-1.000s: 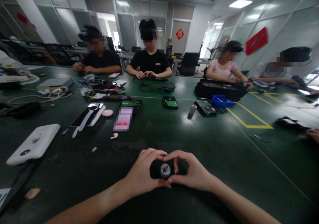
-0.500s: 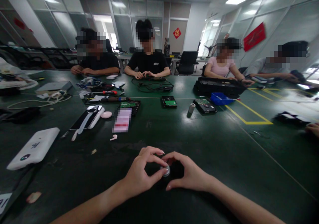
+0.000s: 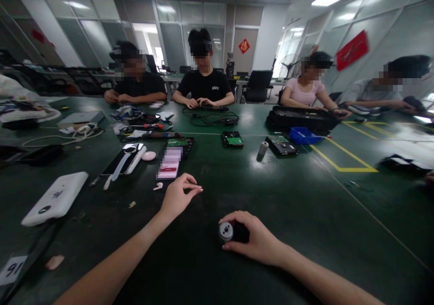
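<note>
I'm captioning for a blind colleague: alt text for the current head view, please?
A right hand curls around a small silvery cylinder at a dark green table; the left hand is pinched, farther forward. Co-workers sit opposite, beyond scattered electronics.

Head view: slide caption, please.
Right hand curled around a small silver metal cylinder; left hand apart, over the dark green table.

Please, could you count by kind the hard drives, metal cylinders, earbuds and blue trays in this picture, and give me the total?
Hard drives: 3, one partly hidden by the phone
Metal cylinders: 2, one at the right hand
Earbuds: 1
Blue trays: 1
Total: 7
</note>
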{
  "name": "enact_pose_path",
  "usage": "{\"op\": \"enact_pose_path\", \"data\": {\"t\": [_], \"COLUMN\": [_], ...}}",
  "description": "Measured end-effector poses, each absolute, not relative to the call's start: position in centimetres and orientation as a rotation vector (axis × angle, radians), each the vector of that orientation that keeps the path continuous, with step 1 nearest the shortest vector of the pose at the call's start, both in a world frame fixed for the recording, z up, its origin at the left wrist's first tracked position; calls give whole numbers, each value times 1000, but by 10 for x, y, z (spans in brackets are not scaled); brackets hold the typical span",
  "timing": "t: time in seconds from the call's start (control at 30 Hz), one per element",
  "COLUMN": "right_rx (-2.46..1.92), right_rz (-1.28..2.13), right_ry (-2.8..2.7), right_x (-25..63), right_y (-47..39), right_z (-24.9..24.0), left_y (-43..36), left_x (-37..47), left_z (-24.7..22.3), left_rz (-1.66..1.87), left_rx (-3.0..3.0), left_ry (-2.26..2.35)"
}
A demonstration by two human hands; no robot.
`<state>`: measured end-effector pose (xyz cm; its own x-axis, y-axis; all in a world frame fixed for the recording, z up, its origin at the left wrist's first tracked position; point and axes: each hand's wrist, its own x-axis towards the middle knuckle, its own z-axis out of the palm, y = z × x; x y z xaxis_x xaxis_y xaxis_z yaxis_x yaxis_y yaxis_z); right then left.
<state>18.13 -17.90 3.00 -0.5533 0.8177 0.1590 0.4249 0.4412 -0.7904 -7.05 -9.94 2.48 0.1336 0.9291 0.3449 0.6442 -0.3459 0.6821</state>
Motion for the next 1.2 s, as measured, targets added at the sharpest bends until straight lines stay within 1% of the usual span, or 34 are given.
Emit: {"op": "enact_pose_path", "data": {"t": [0.3, 0.47, 0.57, 0.63, 0.73, 0.93, 1.2], "right_rx": [-1049, -1042, -1036, -1034, -1036, -1001, -1008], "right_rz": [974, 976, 982, 975, 955, 929, 924], "right_ry": [-2170, -2168, -2177, -2185, -2195, -2193, -2195], "right_x": [181, 181, 182, 182, 182, 182, 183], "right_y": [-179, -179, -178, -178, -178, -178, -178], "right_z": [30, 29, 27, 26, 24, 23, 19], "left_y": [-103, -111, -130, -145, -161, -163, -169], "left_x": [-70, -62, -50, -43, -36, -37, -32], "left_z": [16, 20, 29, 34, 38, 40, 39], "left_rz": [989, 1054, 1131, 1166, 1126, 1032, 1089], "left_rx": [2104, 2100, 2076, 1987, 2033, 2181, 2255], "left_ry": [1557, 1502, 1366, 1087, 891, 862, 814]}}
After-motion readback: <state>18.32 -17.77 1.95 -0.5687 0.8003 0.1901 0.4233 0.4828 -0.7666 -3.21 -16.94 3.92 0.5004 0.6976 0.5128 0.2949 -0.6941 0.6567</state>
